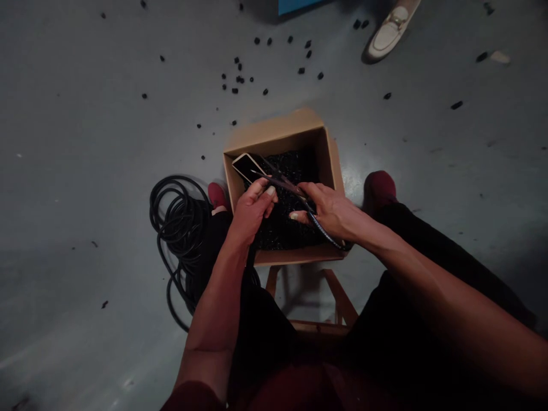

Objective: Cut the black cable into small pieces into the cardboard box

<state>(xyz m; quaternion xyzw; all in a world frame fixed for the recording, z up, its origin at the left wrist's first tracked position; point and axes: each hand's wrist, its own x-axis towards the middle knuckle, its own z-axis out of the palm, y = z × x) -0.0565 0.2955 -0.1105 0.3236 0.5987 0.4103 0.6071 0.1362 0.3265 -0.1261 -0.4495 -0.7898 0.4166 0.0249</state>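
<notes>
My right hand point(327, 208) holds a pair of scissors point(285, 182), thumb and fingers apart in the handles and the blades pointing left. My left hand point(257, 204) is pinched closed beside the blades. A dark strand of black hose runs over the box's near edge under my left wrist, and its end in my fingers is mostly hidden. Both hands are above an open cardboard box point(336, 162), which holds a heap of small black cut pieces point(295, 162). A flat black rectangle with a pale rim point(247, 166), like a phone, leans in its far left corner.
Coiled black hose point(182, 220) lies on the floor beside my left leg. Beneath the box is a wooden stool point(338, 294). Small black pieces point(238, 80) are scattered across the grey floor. Another person's white shoe point(390, 33) stands at the far right, near a blue object point(295, 5).
</notes>
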